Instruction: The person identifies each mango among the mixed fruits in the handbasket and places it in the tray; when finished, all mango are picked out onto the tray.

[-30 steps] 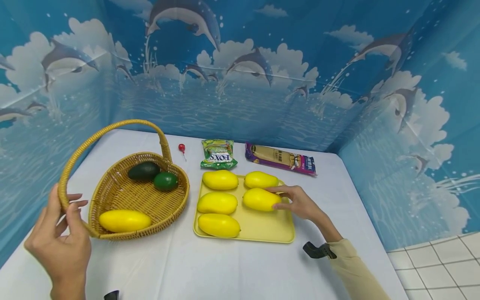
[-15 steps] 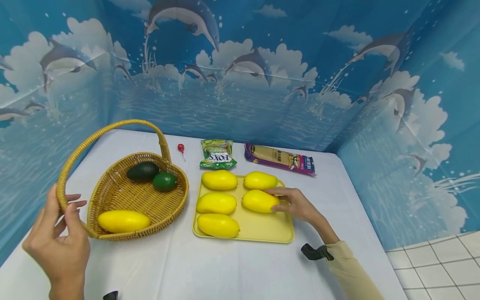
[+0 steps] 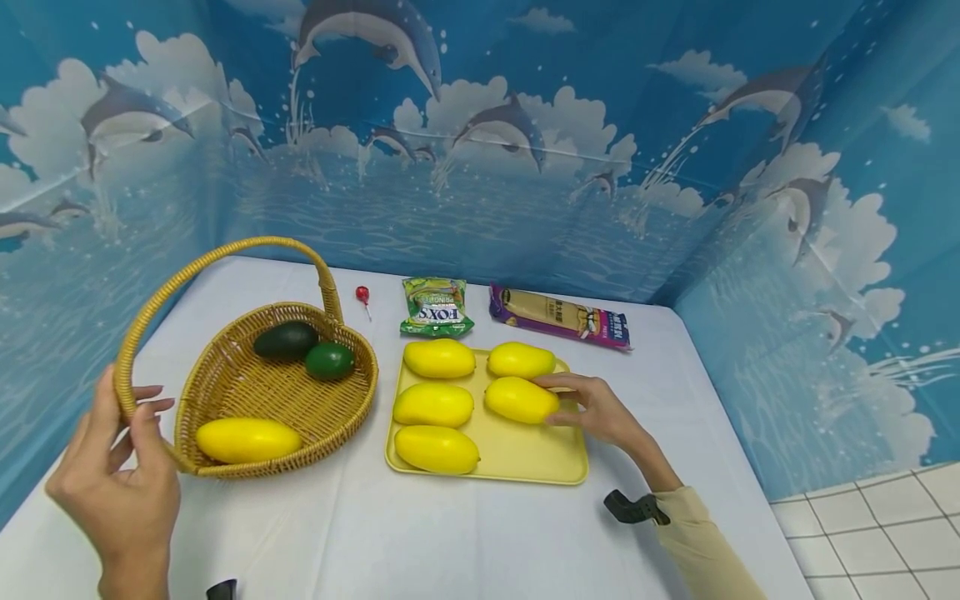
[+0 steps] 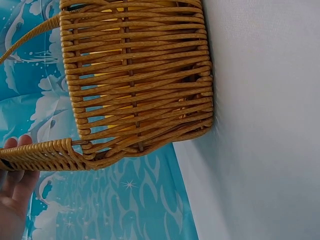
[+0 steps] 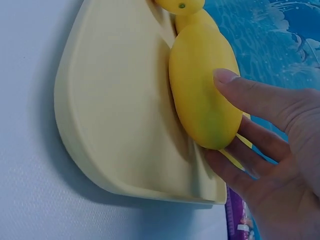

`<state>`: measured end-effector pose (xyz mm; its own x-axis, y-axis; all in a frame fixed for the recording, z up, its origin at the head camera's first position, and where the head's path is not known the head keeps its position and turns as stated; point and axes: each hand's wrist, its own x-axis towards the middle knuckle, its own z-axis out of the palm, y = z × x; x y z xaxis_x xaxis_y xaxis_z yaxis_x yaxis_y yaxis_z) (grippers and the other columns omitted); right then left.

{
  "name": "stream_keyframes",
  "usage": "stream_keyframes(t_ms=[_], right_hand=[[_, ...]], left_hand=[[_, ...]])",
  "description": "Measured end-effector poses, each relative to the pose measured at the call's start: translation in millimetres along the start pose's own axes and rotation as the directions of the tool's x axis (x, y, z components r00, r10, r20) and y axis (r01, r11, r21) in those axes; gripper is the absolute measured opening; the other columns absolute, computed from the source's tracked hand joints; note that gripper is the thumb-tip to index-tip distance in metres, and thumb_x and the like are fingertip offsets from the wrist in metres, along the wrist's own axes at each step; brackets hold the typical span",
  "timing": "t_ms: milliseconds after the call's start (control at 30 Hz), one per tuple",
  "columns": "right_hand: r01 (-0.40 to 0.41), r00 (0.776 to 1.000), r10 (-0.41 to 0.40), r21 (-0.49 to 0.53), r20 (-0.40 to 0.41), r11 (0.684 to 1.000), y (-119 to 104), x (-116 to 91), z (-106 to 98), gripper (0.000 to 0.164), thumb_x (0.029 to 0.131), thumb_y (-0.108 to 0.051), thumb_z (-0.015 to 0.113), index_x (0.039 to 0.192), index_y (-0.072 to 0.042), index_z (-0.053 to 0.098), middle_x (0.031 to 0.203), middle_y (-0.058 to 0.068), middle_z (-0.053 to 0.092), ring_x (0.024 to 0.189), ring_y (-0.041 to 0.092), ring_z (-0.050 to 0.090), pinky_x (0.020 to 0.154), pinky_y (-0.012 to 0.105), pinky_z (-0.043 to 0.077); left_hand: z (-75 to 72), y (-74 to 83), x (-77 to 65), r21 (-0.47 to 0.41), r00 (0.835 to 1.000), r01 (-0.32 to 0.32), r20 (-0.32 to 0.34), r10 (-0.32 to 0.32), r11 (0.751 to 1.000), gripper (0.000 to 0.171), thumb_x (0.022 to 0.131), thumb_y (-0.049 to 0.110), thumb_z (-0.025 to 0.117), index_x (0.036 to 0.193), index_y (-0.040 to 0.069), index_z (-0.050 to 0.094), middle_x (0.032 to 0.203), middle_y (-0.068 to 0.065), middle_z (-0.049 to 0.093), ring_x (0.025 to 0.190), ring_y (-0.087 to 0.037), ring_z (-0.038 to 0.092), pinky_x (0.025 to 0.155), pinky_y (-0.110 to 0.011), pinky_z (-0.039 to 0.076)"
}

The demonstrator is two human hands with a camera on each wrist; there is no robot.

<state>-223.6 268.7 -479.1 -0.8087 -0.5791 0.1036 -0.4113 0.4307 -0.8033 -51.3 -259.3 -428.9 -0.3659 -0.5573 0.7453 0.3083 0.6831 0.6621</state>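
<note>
At the left of the head view, my left hand [image 3: 120,483] grips the handle [image 3: 161,292] of a wicker basket [image 3: 352,412], thumb on one side and fingers on the other. Two dark green avocados [image 3: 330,362] and one yellow mango [image 3: 247,440] lie inside the basket. My right hand [image 3: 596,408] holds another mango [image 5: 202,85] at its right end, thumb on one side and fingers around the other. That mango is over a pale yellow tray [image 3: 525,458], where several more mangoes [image 3: 435,405] lie in two columns. The left wrist view shows the basket's woven side close up.
Behind the tray lie a green FOX'S candy bag [image 3: 437,307] and a purple-edged pasta packet [image 3: 561,317]. A red lollipop [image 3: 363,296] lies between basket and bag. Dolphin-printed curtains [image 3: 480,192] rise at the back and sides of the white-covered table [image 3: 405,533].
Both hands keep their holds with almost no movement. The right hand's mango has shifted very slightly; the basket and the other things stay where they were.
</note>
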Motion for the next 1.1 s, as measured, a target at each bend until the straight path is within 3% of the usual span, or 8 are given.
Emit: stream_keyframes(t_ms=[233, 367, 500, 567, 700, 933, 1000, 1100], right_hand=[[0.028, 0.999, -0.028, -0.030, -0.021, 0.999, -6.1, -1.6, -15.3, 0.059, 0.086, 0.003, 0.087, 0.141, 0.008, 0.065, 0.143, 0.025, 0.066, 0.134, 0.047, 0.060, 0.108, 0.064, 0.054], [0.052, 0.998, -0.055, -0.126, -0.021, 0.991, -29.5, 4.9, -35.6, 0.057, 0.087, -0.001, 0.088, 0.139, 0.008, 0.066, 0.141, 0.025, 0.067, 0.131, 0.047, 0.062, 0.107, 0.068, 0.054], [0.086, 0.994, -0.065, -0.247, 0.094, 0.965, -74.3, 25.4, -52.8, 0.060, 0.089, -0.013, 0.089, 0.143, 0.001, 0.066, 0.144, 0.018, 0.068, 0.134, 0.042, 0.061, 0.112, 0.067, 0.052], [0.145, 0.976, -0.095, -0.257, 0.196, 0.955, -100.4, 40.6, -56.0, 0.062, 0.091, -0.018, 0.089, 0.145, -0.001, 0.065, 0.147, 0.016, 0.066, 0.137, 0.041, 0.059, 0.114, 0.068, 0.050], [0.278, 0.889, -0.186, -0.172, 0.419, 0.945, -149.1, 77.2, -46.9, 0.063, 0.093, -0.019, 0.087, 0.149, -0.003, 0.062, 0.150, 0.015, 0.064, 0.138, 0.038, 0.059, 0.117, 0.062, 0.051], [0.380, 0.646, -0.268, 0.004, 0.714, 0.925, -202.0, 151.9, 12.1, 0.065, 0.097, -0.013, 0.082, 0.154, 0.002, 0.055, 0.152, 0.018, 0.061, 0.136, 0.028, 0.063, 0.119, 0.038, 0.051], [0.380, 0.602, -0.277, 0.037, 0.749, 0.924, -210.2, 168.8, 30.7, 0.064, 0.097, -0.009, 0.081, 0.153, 0.004, 0.054, 0.152, 0.019, 0.061, 0.135, 0.025, 0.064, 0.118, 0.034, 0.052], [0.351, 0.570, -0.296, 0.098, 0.767, 0.931, -217.4, 189.6, 56.0, 0.064, 0.096, -0.003, 0.080, 0.153, 0.008, 0.053, 0.153, 0.022, 0.060, 0.135, 0.023, 0.064, 0.117, 0.032, 0.052]], left_hand=[[1.4, 3.2, 0.1, -0.021, 1.000, -0.007, -0.005, 0.007, 1.000, 0.044, 0.104, 0.001, 0.065, 0.145, 0.017, 0.070, 0.111, -0.032, 0.074, 0.096, 0.012, 0.068, 0.086, -0.002, 0.053], [2.2, 6.2, 0.5, -0.023, 1.000, -0.006, -0.009, 0.006, 1.000, 0.046, 0.103, -0.002, 0.064, 0.145, 0.016, 0.069, 0.110, -0.034, 0.074, 0.095, 0.012, 0.067, 0.086, -0.002, 0.052], [1.8, 7.4, 0.4, 0.001, 1.000, 0.005, -0.004, -0.005, 1.000, 0.047, 0.104, -0.001, 0.063, 0.147, 0.019, 0.068, 0.112, -0.029, 0.075, 0.096, 0.013, 0.067, 0.087, -0.001, 0.052], [1.8, 8.1, 1.0, 0.006, 1.000, 0.003, -0.001, -0.003, 1.000, 0.047, 0.104, -0.001, 0.063, 0.147, 0.019, 0.068, 0.113, -0.028, 0.076, 0.096, 0.013, 0.067, 0.087, -0.001, 0.052], [2.2, 10.2, 1.1, 0.004, 1.000, -0.004, 0.009, 0.004, 1.000, 0.048, 0.104, -0.001, 0.063, 0.148, 0.018, 0.067, 0.110, -0.032, 0.074, 0.096, 0.014, 0.066, 0.087, -0.001, 0.051], [1.0, 19.7, 0.5, 0.009, 1.000, -0.004, 0.011, 0.004, 1.000, 0.050, 0.104, -0.005, 0.061, 0.148, 0.017, 0.066, 0.109, -0.035, 0.073, 0.096, 0.015, 0.065, 0.087, 0.000, 0.050], [1.0, 21.8, 0.8, 0.001, 1.000, -0.005, 0.008, 0.005, 1.000, 0.050, 0.104, -0.005, 0.061, 0.148, 0.017, 0.067, 0.109, -0.035, 0.073, 0.096, 0.015, 0.066, 0.086, 0.000, 0.050], [1.1, 22.7, 1.0, -0.005, 1.000, -0.002, 0.003, 0.002, 1.000, 0.049, 0.104, -0.004, 0.062, 0.147, 0.017, 0.067, 0.109, -0.032, 0.074, 0.095, 0.014, 0.066, 0.086, -0.001, 0.051]])
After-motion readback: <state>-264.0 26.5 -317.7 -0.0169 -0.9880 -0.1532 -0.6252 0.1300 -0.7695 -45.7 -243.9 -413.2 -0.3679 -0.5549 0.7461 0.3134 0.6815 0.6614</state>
